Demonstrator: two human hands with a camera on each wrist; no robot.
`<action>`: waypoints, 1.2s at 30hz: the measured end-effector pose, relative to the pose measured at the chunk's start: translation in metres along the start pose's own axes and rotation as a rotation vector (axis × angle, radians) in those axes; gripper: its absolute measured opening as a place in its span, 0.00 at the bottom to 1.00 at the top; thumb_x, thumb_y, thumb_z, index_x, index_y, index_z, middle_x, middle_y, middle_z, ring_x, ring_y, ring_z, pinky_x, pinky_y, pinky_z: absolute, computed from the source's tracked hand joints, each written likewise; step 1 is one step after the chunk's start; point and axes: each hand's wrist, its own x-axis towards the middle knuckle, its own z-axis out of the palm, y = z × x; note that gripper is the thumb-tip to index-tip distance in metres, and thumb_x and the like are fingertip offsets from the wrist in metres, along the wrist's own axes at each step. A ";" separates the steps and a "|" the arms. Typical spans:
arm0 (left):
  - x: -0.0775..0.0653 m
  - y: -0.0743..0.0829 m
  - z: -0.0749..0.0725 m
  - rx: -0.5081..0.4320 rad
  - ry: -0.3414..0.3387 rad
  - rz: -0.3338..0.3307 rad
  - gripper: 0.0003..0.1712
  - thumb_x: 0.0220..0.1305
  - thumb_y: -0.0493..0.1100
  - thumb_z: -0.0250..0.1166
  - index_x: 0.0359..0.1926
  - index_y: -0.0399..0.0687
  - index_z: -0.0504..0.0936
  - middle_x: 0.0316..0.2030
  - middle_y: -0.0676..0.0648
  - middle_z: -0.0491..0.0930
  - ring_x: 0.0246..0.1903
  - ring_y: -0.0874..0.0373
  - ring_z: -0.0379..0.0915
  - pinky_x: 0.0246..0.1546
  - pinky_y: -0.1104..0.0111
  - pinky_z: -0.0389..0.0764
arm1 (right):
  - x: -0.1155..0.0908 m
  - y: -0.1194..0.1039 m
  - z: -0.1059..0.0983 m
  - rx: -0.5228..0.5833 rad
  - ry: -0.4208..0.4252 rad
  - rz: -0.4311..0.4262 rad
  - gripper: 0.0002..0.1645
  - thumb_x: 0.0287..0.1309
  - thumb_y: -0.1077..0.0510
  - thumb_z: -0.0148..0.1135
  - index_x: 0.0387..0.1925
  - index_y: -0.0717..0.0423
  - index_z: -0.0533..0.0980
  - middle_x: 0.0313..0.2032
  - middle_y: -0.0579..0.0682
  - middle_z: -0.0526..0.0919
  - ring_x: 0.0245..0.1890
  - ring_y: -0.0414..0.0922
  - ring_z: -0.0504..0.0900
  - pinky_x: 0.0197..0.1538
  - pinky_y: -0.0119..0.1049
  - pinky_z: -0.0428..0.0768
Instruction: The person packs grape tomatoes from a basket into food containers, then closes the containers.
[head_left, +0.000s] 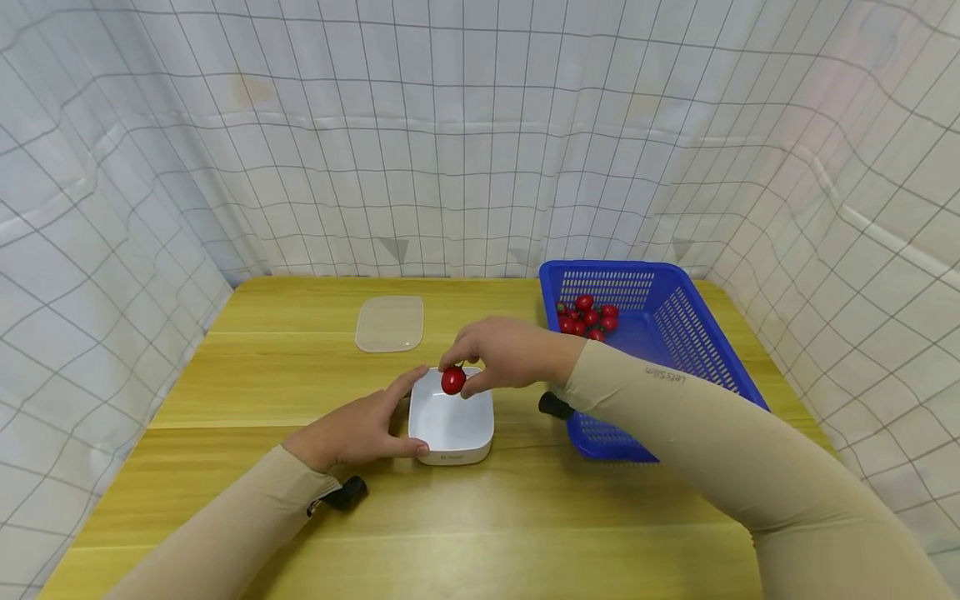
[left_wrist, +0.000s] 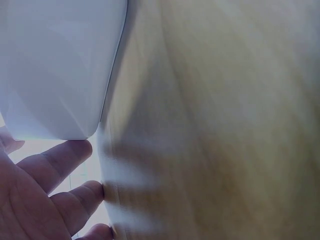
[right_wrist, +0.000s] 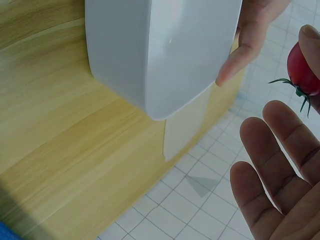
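My right hand (head_left: 517, 354) pinches a red cherry tomato (head_left: 453, 380) between thumb and fingers, above a square white container (head_left: 450, 457). In the right wrist view the tomato (right_wrist: 302, 70) shows its green stem, and the other fingers (right_wrist: 262, 150) spread away from it. My left hand (head_left: 367, 429) holds the container at its left side, thumb at the front corner and index finger at the back corner. Up close in the left wrist view, a finger (left_wrist: 65, 157) touches the container wall (left_wrist: 60, 70). No tomato shows on the visible part of the container's floor.
A blue plastic basket (head_left: 637, 267) stands at the right, with several red tomatoes (head_left: 588, 317) in its far left corner. Behind the container a translucent lid (head_left: 390, 323) lies flat on the wooden table (head_left: 262, 367). White gridded curtains (head_left: 480, 167) enclose the back and sides.
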 end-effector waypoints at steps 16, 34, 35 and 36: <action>0.001 -0.003 0.000 0.002 0.005 0.018 0.67 0.61 0.70 0.73 0.85 0.51 0.43 0.78 0.37 0.63 0.76 0.40 0.64 0.73 0.41 0.68 | -0.001 0.003 -0.003 0.056 -0.023 0.021 0.31 0.64 0.47 0.75 0.67 0.46 0.81 0.59 0.47 0.86 0.55 0.49 0.84 0.59 0.41 0.82; 0.002 -0.004 0.001 0.001 0.019 0.019 0.67 0.60 0.67 0.75 0.85 0.50 0.44 0.79 0.38 0.62 0.76 0.39 0.63 0.75 0.41 0.65 | -0.080 0.144 -0.033 0.274 0.311 0.482 0.30 0.68 0.52 0.72 0.69 0.50 0.79 0.59 0.56 0.87 0.53 0.52 0.87 0.57 0.52 0.82; 0.002 -0.004 0.001 0.004 0.020 0.020 0.67 0.60 0.68 0.75 0.85 0.50 0.44 0.79 0.38 0.62 0.77 0.39 0.63 0.75 0.41 0.65 | -0.083 0.153 -0.029 0.269 0.300 0.507 0.30 0.68 0.53 0.71 0.69 0.51 0.78 0.59 0.57 0.87 0.54 0.53 0.86 0.59 0.53 0.82; 0.001 -0.004 0.001 0.007 0.019 0.020 0.67 0.60 0.68 0.74 0.85 0.50 0.44 0.79 0.38 0.62 0.77 0.39 0.62 0.75 0.41 0.65 | -0.086 0.161 -0.025 0.266 0.286 0.528 0.30 0.68 0.53 0.71 0.69 0.52 0.78 0.59 0.57 0.87 0.55 0.54 0.86 0.60 0.54 0.81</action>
